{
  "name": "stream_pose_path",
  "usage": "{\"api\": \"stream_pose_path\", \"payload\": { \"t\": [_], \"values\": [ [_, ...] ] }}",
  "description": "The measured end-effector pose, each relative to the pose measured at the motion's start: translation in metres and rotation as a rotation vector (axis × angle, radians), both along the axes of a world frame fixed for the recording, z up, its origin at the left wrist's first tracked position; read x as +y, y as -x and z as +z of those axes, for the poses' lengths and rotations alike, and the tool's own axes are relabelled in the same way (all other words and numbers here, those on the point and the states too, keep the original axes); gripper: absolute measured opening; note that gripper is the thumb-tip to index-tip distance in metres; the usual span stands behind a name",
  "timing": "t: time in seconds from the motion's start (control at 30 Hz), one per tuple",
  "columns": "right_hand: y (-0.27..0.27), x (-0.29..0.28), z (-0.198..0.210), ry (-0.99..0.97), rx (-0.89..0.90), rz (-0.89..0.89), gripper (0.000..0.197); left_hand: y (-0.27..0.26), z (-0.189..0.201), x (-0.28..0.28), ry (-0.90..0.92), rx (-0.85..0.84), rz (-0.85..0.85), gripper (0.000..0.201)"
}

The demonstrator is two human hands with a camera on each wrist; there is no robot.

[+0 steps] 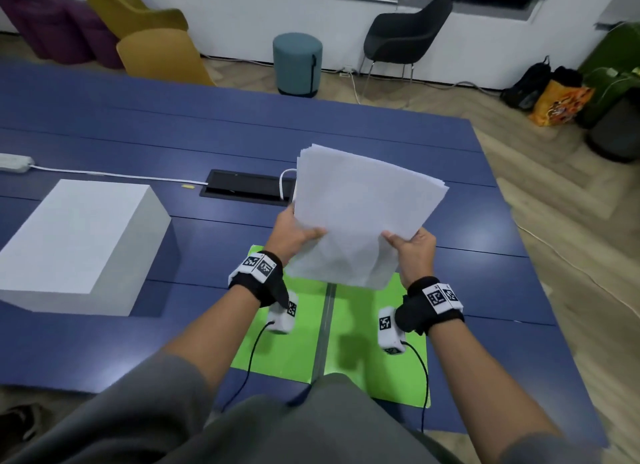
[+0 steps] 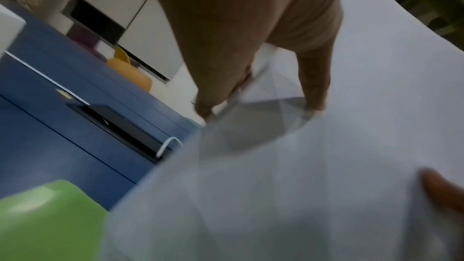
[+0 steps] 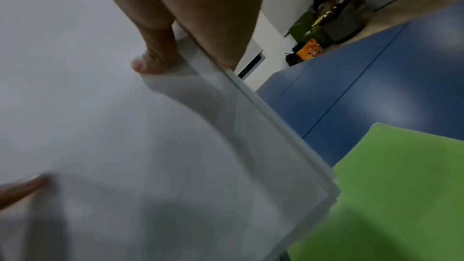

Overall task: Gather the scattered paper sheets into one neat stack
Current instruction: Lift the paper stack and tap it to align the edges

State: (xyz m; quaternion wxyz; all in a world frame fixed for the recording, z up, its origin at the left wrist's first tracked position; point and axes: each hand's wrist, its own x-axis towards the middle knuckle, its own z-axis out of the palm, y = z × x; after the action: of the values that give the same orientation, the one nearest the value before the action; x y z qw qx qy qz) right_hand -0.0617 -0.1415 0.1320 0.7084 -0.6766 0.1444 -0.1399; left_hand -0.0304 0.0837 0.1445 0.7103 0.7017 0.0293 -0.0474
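Far left on the dark blue slatted table [image 1: 104,117]: white power strip [image 1: 14,162], its white cable [image 1: 117,177] running right to the black recessed cable hatch [image 1: 246,187]. Nearer the camera, a large white rectangular block [image 1: 76,242] sits flat on the table, well apart from the hands.

Centre: left hand [image 1: 294,233] grips the left edge of a sheaf of white paper sheets [image 1: 360,214], thumb on top, fingers curled underneath. In the left wrist view the thumb [image 2: 314,78] presses on the top sheet and the paper dents around it.

The sheaf is held in the air, tilted up away from the person, above two bright green mats [image 1: 287,353] lying side by side at the near table edge. Far corners are slightly fanned, edges not flush.

Right hand [image 1: 414,249] pinches the sheaf's right edge the same way, thumb over, fingers under. The right wrist view shows several sheet edges [image 3: 276,142] stepped along that side.

Both wrists carry black straps with white marker-tagged camera modules.

Floor past the table's right side: orange bag [image 1: 557,103] beside black ones.
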Motion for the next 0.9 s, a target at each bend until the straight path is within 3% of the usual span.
{"api": "stream_pose_path", "payload": {
  "t": [0.07,0.1,0.23,0.37,0.5,0.63,0.73,0.8,0.9],
  "values": [
    [0.000,0.007,0.002,0.013,-0.046,-0.033,0.021,0.008,0.004,-0.017,-0.004,-0.047,0.103,0.034],
    [0.001,0.009,0.004,0.018,-0.067,-0.045,0.020,0.010,0.005,-0.023,-0.011,-0.080,0.149,0.028],
    [0.006,0.003,-0.009,0.083,-0.061,-0.058,0.024,0.018,-0.007,-0.028,-0.027,-0.105,0.188,0.029],
    [0.023,-0.013,-0.042,0.160,0.146,0.149,0.026,0.030,-0.039,-0.019,-0.074,0.049,0.075,0.037],
    [0.028,-0.011,-0.055,0.225,0.233,0.085,0.017,0.034,-0.058,-0.030,-0.089,0.172,0.070,0.025],
    [0.021,-0.007,-0.037,0.184,0.100,0.039,0.014,0.024,-0.036,-0.038,-0.086,0.055,0.145,0.029],
    [0.019,-0.018,-0.028,0.181,0.009,0.061,0.020,0.016,-0.019,-0.023,-0.072,-0.081,0.034,0.048],
    [0.016,-0.020,-0.031,0.179,0.017,0.100,0.032,0.010,-0.020,-0.017,-0.096,-0.124,-0.065,0.053],
    [0.006,-0.009,-0.035,0.137,0.061,0.040,0.024,0.003,-0.025,-0.025,-0.154,-0.138,0.013,0.044]
  ]
}}
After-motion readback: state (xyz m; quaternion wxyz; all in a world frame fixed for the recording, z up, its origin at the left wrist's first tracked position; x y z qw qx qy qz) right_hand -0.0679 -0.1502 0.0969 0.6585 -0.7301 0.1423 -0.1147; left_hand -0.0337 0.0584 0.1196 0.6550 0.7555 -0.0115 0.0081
